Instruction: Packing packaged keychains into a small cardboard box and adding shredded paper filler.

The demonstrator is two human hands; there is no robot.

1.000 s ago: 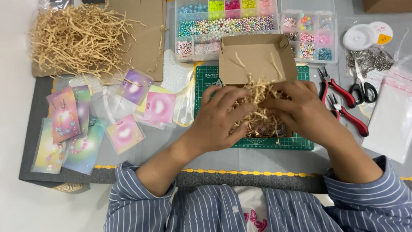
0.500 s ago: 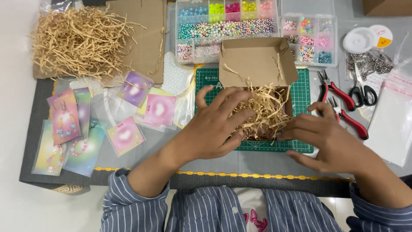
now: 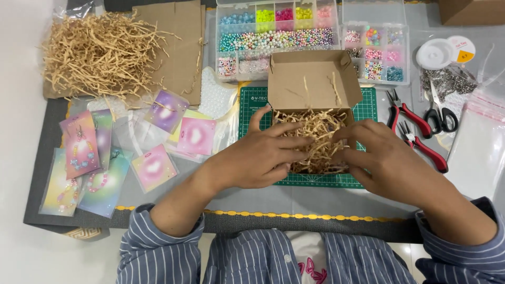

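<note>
Left hand (image 3: 258, 158) lay flat on shredded paper filler (image 3: 315, 139), fingers (image 3: 292, 142) spread, pressing strands down so they stayed inside small cardboard box (image 3: 310, 79). Right hand (image 3: 379, 155) cupped box's right side, fingers curled, tips touching filler edge; pinch or not, cannot tell. Box sat under both sets of fingertips on green cutting mat (image 3: 368, 113), lid flap propped open beyond fingers. Red pliers (image 3: 415, 118) just right of right knuckles. Loose filler pile (image 3: 100, 50) well left, beyond left fingers.
</note>
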